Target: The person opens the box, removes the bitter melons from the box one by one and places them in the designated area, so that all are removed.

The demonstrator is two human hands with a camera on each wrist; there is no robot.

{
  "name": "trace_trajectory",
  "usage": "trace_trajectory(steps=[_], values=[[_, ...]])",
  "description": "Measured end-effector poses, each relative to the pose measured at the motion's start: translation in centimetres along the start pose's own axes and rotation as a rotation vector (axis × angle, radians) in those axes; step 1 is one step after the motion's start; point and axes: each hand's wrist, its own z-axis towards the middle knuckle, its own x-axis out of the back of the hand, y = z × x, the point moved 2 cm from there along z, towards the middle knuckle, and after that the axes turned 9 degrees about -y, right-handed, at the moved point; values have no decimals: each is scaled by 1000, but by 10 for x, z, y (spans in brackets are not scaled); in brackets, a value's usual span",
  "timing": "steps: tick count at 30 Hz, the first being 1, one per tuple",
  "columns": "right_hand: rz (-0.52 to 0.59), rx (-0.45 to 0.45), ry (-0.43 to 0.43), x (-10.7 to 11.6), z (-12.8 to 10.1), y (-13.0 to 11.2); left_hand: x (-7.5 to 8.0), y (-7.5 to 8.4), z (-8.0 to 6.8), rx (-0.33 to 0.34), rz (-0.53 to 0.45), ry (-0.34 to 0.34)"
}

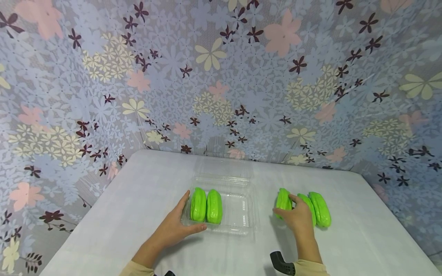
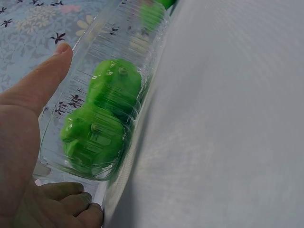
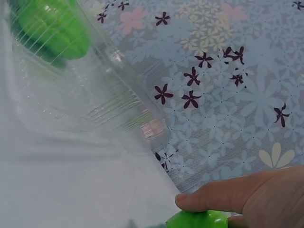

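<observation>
A clear plastic clamshell box [image 1: 236,230] lies with its lid folded back on the white table. Two glossy, long, lobed green toy vegetables [image 1: 214,207] lie side by side in its left half. My left hand [image 1: 175,226] spans the box's left end, thumb along the near wall and fingers at the left side. In the left wrist view, the thumb [image 2: 52,69] touches the box wall. To the right of the box, my right hand [image 1: 297,215] pinches another green toy vegetable [image 1: 283,199] between thumb and fingers. The right wrist view shows only part of that vegetable [image 3: 194,220].
Two more green toy vegetables [image 1: 320,209] lie just right of my right hand, one partly hidden by it. The raised lid [image 1: 224,168] stretches toward the back edge. Behind the table hangs a floral cloth [image 1: 214,96]. A black curved strap piece [image 1: 281,262] sits at the right wrist.
</observation>
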Motion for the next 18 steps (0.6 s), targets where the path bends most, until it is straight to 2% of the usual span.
trace_trajectory(steps=[9,18], values=[[-46,38,22,-1,-1,0,0,-1,0,3,3,4],[-122,85,90,-2,-3,-1,0,-1,-1,1,-1,3]])
